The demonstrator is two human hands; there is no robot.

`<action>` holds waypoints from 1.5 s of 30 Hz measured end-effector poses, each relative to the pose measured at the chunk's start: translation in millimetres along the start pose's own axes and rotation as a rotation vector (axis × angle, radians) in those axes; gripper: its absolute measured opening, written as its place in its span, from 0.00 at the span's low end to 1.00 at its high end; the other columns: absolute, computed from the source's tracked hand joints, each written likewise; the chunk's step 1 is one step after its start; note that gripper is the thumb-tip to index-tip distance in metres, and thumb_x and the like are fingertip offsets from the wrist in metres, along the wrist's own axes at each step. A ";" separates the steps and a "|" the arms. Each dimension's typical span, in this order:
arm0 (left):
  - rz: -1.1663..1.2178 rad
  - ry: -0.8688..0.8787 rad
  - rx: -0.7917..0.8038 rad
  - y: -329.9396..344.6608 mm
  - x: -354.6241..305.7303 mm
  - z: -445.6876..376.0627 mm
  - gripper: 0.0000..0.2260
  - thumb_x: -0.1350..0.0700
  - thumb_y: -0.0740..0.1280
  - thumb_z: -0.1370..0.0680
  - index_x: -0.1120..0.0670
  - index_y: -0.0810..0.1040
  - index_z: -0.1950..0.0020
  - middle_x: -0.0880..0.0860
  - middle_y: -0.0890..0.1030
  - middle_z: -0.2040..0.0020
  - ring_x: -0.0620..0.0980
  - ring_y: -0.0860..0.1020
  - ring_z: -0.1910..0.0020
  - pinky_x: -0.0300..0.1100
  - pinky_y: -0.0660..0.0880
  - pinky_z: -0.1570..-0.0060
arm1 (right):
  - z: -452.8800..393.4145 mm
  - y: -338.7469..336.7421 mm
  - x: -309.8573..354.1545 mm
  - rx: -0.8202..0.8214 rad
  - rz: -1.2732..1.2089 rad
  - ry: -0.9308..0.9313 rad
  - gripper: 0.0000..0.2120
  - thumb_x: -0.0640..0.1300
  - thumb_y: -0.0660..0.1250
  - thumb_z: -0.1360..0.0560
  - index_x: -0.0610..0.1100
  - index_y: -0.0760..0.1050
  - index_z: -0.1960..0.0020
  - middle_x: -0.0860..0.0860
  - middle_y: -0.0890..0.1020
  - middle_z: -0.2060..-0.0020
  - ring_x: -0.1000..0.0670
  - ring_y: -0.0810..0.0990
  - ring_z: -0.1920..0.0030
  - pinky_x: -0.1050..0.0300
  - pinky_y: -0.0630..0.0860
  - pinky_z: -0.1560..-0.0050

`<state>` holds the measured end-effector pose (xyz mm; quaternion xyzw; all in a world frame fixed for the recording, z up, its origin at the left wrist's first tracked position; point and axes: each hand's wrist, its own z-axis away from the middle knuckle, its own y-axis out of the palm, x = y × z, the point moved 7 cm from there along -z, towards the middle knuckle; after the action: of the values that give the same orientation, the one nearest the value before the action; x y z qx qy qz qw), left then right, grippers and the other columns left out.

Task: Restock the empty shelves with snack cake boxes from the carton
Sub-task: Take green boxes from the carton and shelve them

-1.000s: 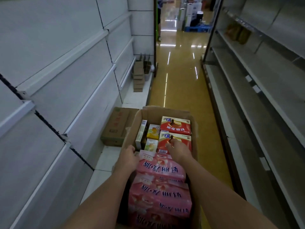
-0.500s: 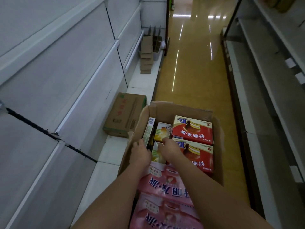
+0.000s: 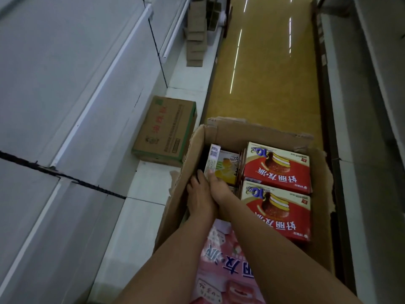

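An open brown carton (image 3: pixel 258 132) stands on the aisle floor in front of me. Inside lie two red snack cake boxes (image 3: pixel 277 166) on the right, pink boxes (image 3: pixel 221 260) nearest me, and small yellow-and-white boxes (image 3: pixel 225 165) standing on edge at the left. Both my hands reach into the carton's left side. My left hand (image 3: pixel 200 196) is down beside the narrow white box (image 3: pixel 212 159), fingers against it. My right hand (image 3: pixel 219 186) grips the yellow-and-white box from its near edge. Fingertips of both hands are partly hidden.
A closed brown carton (image 3: pixel 166 130) lies on the white base shelf (image 3: pixel 142 194) at left, under bare grey shelves (image 3: pixel 87 69). Flattened cardboard stacks (image 3: pixel 196 34) stand farther along. More bare shelving (image 3: pixel 372 106) lines the right side of the yellow floor (image 3: pixel 263 73).
My view has tipped down and closer to the carton. Both hands moved forward and left from the pink boxes to the small yellow-and-white boxes, and closed around them.
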<state>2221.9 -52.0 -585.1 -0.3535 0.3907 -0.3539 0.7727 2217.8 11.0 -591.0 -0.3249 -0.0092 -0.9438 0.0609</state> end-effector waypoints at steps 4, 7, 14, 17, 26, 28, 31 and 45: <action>-0.113 0.023 0.008 -1.5 1.0 -5.3 0.17 0.55 0.56 0.18 0.55 0.65 0.30 0.56 0.70 0.34 0.54 0.67 0.33 0.47 0.69 0.40 | -4.8 -8.4 -1.8 -0.058 -0.018 0.037 0.29 0.61 0.50 0.20 0.40 0.67 0.29 0.40 0.75 0.37 0.40 0.75 0.39 0.42 0.71 0.36; -0.045 0.034 -0.015 -1.2 5.5 0.5 0.15 0.54 0.61 0.20 0.54 0.69 0.34 0.55 0.71 0.36 0.54 0.69 0.36 0.47 0.71 0.44 | -5.3 -17.6 -1.5 -0.097 0.038 0.036 0.28 0.60 0.48 0.19 0.42 0.65 0.27 0.41 0.73 0.35 0.41 0.73 0.37 0.47 0.70 0.36; 0.381 0.127 -0.086 -30.6 -7.1 31.3 0.08 0.49 0.60 0.20 0.52 0.70 0.46 0.53 0.80 0.52 0.54 0.79 0.53 0.49 0.76 0.60 | 20.1 -21.8 15.1 -0.146 0.018 -0.041 0.22 0.53 0.55 0.19 0.39 0.70 0.33 0.40 0.78 0.41 0.41 0.77 0.43 0.46 0.74 0.40; 0.430 0.185 -0.110 -45.6 -17.2 49.1 0.08 0.53 0.56 0.18 0.51 0.72 0.44 0.52 0.81 0.53 0.50 0.78 0.57 0.46 0.75 0.60 | 40.0 -33.5 22.7 -0.204 -0.024 -0.076 0.21 0.51 0.62 0.21 0.40 0.70 0.34 0.41 0.79 0.45 0.41 0.79 0.45 0.46 0.76 0.42; 0.327 0.348 -0.171 -81.7 -49.0 120.6 0.11 0.53 0.56 0.18 0.53 0.77 0.51 0.50 0.79 0.56 0.46 0.75 0.58 0.39 0.66 0.65 | 122.7 -80.9 23.2 -0.311 -0.013 -0.164 0.17 0.38 0.61 0.22 0.36 0.67 0.34 0.38 0.78 0.45 0.39 0.78 0.45 0.51 0.76 0.50; 0.317 0.329 -0.224 -89.9 -44.8 127.0 0.08 0.53 0.58 0.19 0.53 0.77 0.50 0.49 0.79 0.53 0.46 0.75 0.56 0.40 0.69 0.63 | 138.4 -88.8 18.5 -0.304 -0.014 -0.162 0.16 0.37 0.59 0.21 0.35 0.67 0.34 0.37 0.77 0.45 0.40 0.77 0.48 0.53 0.73 0.53; 0.377 0.226 -0.264 -100.9 -33.3 136.4 0.10 0.53 0.60 0.20 0.52 0.75 0.41 0.52 0.78 0.44 0.49 0.75 0.45 0.45 0.73 0.49 | 164.8 -101.6 16.6 -0.273 -0.045 -0.185 0.15 0.37 0.56 0.20 0.37 0.68 0.34 0.41 0.76 0.49 0.44 0.74 0.52 0.56 0.69 0.54; 0.892 0.145 0.242 -113.8 -90.3 194.0 0.15 0.52 0.67 0.22 0.62 0.72 0.43 0.62 0.79 0.50 0.59 0.80 0.54 0.51 0.76 0.57 | 265.0 -145.0 12.7 -0.416 -0.102 -0.338 0.12 0.42 0.58 0.19 0.46 0.72 0.37 0.45 0.80 0.49 0.44 0.81 0.50 0.50 0.78 0.50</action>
<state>2316.6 17.8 -373.2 -0.0325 0.5135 -0.0541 0.8558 2352.5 168.6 -371.0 -0.4824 0.1584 -0.8597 -0.0569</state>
